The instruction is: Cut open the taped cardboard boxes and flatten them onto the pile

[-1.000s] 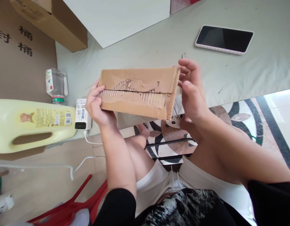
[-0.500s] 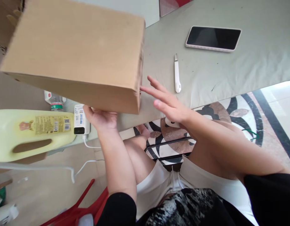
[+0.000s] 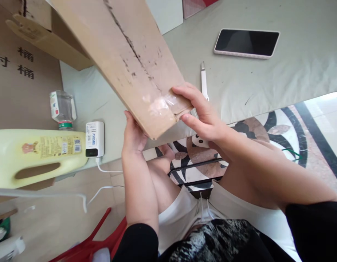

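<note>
A brown cardboard box [image 3: 135,72] is held up over the table, tilted, with a dark torn seam and scuffs along the face toward me. Clear tape shines at its near end. My left hand [image 3: 134,134] supports the lower left edge, its fingers mostly hidden beneath. At the near right corner my right hand [image 3: 198,109] grips the box, thumb and fingers around a slightly lifted edge. Just beyond that hand lies a white utility knife [image 3: 203,80], its handle end partly covered by the hand.
A phone [image 3: 246,43] lies at the back right of the cloth-covered table [image 3: 299,69]. On the left are a clear bottle [image 3: 63,107], a white power bank [image 3: 94,138] with a cable, and a large yellow jug [image 3: 48,156]. Another carton [image 3: 56,40] stands behind.
The box has turned, bringing its taped, scuffed face into view. My right hand has gone from open beside the box to gripping its corner. My left hand has shifted slightly right.
</note>
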Demonstrator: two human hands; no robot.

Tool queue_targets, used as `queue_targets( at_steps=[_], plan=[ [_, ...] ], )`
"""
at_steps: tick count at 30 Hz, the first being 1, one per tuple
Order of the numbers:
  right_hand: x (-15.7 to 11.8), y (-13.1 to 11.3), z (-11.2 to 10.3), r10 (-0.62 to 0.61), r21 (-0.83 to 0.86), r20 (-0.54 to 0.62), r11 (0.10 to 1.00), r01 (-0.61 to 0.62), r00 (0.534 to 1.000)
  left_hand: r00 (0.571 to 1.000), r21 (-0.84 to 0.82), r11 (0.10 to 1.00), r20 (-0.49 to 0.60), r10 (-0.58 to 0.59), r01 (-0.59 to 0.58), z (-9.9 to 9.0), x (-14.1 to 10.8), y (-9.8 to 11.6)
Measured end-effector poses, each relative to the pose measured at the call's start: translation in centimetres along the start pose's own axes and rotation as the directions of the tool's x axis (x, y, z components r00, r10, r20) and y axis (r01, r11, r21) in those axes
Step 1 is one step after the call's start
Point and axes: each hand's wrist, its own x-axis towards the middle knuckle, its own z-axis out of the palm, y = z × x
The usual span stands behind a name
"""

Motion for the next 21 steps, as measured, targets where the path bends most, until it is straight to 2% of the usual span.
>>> queue_targets(
  at_steps=[2,4,6,8,9,10,12,14,16,17,18,21],
  plan=[
    [0.0,-0.2,0.0,0.019,-0.008,-0.036,1.000,-0.019,0.999,0.994,0.071,0.992,-0.014,-0.107,0.108,-0.1,0.2,-0.5],
    [0.0,-0.2,-0.1,0.059,-0.032,-0.073,0.998,-0.061,0.996,0.988,0.202,0.968,-0.055,-0.142,0.150,-0.4,0.4,-0.9],
    [0.0,-0.2,-0.1,0.093,-0.058,-0.094,0.993,-0.098,0.991,0.992,0.332,0.937,-0.101,-0.075,0.105,-0.6,0.5,-1.2],
    [0.0,-0.1,0.0,0.090,-0.069,-0.075,0.993,-0.095,0.993,0.982,0.400,0.915,-0.144,0.120,-0.053,-0.5,0.4,-1.1],
    [0.0,0.0,0.1,0.084,-0.072,-0.053,0.994,-0.088,0.995,0.950,0.402,0.898,-0.166,0.263,-0.179,-0.3,0.2,-1.0],
    [0.1,0.0,0.1,0.078,-0.075,-0.032,0.994,-0.080,0.996,0.892,0.393,0.862,-0.181,0.414,-0.320,0.0,-0.1,-0.8],
    [0.1,0.2,0.2,0.074,-0.088,-0.008,0.993,-0.074,0.997,0.734,0.346,0.731,-0.152,0.662,-0.588,0.7,-0.8,-0.4],
    [0.0,0.4,0.3,0.065,-0.108,-0.006,0.992,-0.065,0.998,0.597,0.329,0.565,-0.006,0.803,-0.757,1.4,-1.4,-0.3],
    [0.0,0.5,0.4,0.045,-0.125,-0.013,0.991,-0.047,0.999,0.483,0.373,0.396,0.178,0.857,-0.839,1.9,-1.9,-0.3],
    [-0.1,0.5,0.5,0.040,-0.133,-0.020,0.990,-0.043,0.999,0.446,0.399,0.332,0.237,0.863,-0.854,2.0,-2.0,-0.4],
    [-0.1,0.5,0.6,0.041,-0.141,-0.030,0.989,-0.045,0.999,0.431,0.427,0.296,0.265,0.863,-0.855,2.1,-2.0,-0.5],
    [0.0,0.0,0.6,0.052,-0.157,-0.052,0.986,-0.060,0.997,0.445,0.493,0.289,0.234,0.865,-0.821,2.2,-1.8,-0.6]
  ],
)
